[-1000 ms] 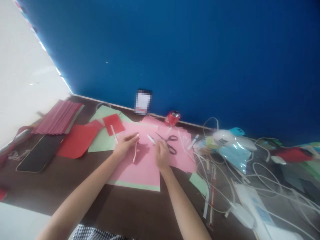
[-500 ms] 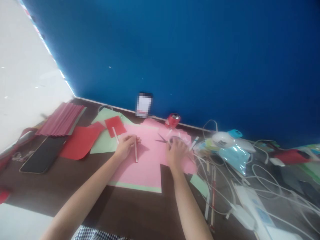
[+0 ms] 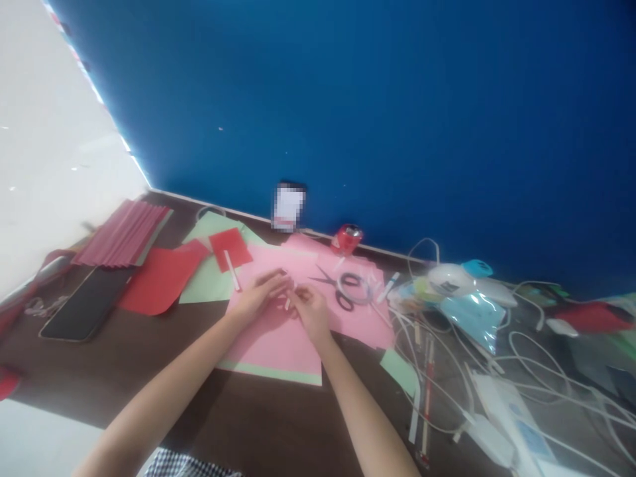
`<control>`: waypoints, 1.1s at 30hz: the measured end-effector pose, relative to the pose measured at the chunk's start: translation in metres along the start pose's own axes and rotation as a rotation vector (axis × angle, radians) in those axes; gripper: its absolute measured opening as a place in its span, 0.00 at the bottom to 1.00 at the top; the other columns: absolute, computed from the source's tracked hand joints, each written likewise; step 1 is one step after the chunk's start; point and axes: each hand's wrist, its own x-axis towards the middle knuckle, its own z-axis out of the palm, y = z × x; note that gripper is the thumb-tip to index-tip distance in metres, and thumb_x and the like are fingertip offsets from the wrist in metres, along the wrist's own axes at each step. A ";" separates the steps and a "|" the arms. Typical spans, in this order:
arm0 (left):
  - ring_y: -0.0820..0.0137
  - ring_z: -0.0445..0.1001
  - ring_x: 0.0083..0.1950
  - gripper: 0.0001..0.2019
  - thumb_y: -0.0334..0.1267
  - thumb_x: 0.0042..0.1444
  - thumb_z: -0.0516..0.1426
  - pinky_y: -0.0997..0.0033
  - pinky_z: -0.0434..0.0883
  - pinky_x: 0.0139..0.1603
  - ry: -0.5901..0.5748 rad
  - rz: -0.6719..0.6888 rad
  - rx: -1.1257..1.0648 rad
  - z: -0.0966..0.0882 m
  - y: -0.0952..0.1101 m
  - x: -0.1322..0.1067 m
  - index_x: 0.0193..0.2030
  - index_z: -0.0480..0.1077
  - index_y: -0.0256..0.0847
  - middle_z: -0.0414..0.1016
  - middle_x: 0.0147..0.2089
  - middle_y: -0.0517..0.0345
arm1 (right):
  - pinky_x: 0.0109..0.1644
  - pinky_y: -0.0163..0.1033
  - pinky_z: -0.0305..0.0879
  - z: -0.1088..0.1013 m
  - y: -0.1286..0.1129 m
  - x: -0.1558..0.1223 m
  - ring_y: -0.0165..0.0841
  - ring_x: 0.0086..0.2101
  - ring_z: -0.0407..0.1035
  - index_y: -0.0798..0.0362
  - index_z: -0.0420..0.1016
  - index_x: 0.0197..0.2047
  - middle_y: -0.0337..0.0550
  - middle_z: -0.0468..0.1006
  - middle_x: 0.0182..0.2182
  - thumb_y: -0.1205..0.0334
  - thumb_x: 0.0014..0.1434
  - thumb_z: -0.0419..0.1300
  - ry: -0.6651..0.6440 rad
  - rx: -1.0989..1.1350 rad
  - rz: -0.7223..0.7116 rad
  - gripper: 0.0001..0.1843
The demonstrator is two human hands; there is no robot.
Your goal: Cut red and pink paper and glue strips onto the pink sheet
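My left hand (image 3: 264,293) and my right hand (image 3: 311,309) meet over a large pink sheet of paper (image 3: 278,348) with a green lower border. Between their closed fingers is a narrow paper strip (image 3: 287,303), mostly covered and blurred. Black-handled scissors (image 3: 342,289) lie with their blades apart on pink papers just right of my right hand. Beside them is a roll of clear tape (image 3: 368,291). Left of my left hand, a thin white strip (image 3: 231,270) rests across a red paper square (image 3: 231,249) and the green paper under it.
A red can-like object (image 3: 346,239) stands by the blue wall. Folded pink paper (image 3: 124,232), a curled red sheet (image 3: 161,278) and a dark phone (image 3: 88,303) lie at left. White cables (image 3: 462,391), a light-blue packet (image 3: 474,318) and a pencil (image 3: 426,397) crowd the right.
My right hand has let go of the scissors and moved left to the paper strip in my left hand. The scissors now lie uncovered on the pink papers.
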 end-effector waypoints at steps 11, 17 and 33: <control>0.62 0.75 0.44 0.29 0.40 0.50 0.61 0.61 0.72 0.46 -0.096 -0.083 0.320 0.009 -0.004 -0.010 0.58 0.60 0.35 0.71 0.51 0.41 | 0.20 0.30 0.58 -0.009 0.003 0.007 0.24 0.15 0.61 0.53 0.65 0.28 0.30 0.69 0.15 0.57 0.44 0.67 0.248 0.241 -0.066 0.15; 0.66 0.76 0.36 0.14 0.45 0.52 0.58 0.67 0.72 0.40 -0.283 -0.007 0.502 0.007 -0.008 -0.009 0.35 0.73 0.33 0.77 0.35 0.49 | 0.19 0.30 0.57 -0.009 0.004 0.007 0.23 0.15 0.61 0.53 0.65 0.27 0.30 0.68 0.15 0.58 0.45 0.67 0.275 0.231 -0.073 0.14; 0.70 0.72 0.31 0.08 0.36 0.52 0.54 0.74 0.68 0.34 -0.165 0.178 0.679 0.009 -0.001 -0.009 0.27 0.72 0.36 0.75 0.28 0.56 | 0.34 0.37 0.68 -0.010 0.002 0.000 0.29 0.30 0.69 0.50 0.64 0.39 0.44 0.71 0.38 0.60 0.53 0.59 0.322 -0.234 -0.429 0.11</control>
